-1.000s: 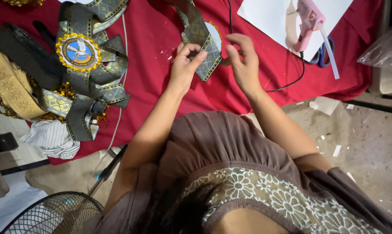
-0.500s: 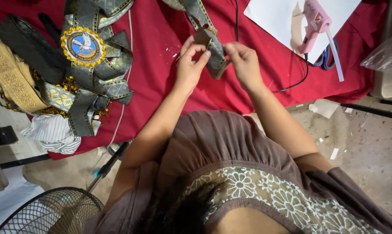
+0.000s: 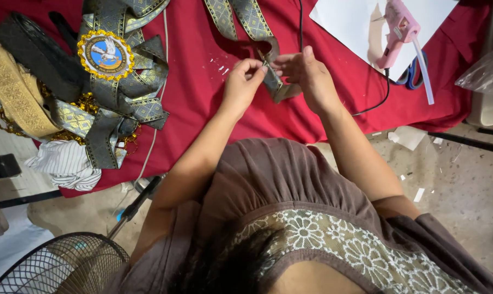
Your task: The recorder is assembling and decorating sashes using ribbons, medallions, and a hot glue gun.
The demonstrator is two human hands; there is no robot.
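the grey-and-gold patterned woven ribbon lies on the red cloth-covered bench and runs down to a folded end held between both hands. the left hand is pinched on that fold with thumb and fingertips; the right hand grips the same fold from the other side. the ribbon looks light, soft and floppy, likely to unfold if let go, so it is best held right at the crease. well to the left of the ribbon sits a round gold-edged rosette badge with a white bird on blue, on more folded ribbon. to its right, a pink glue gun rests on a white paper sheet.
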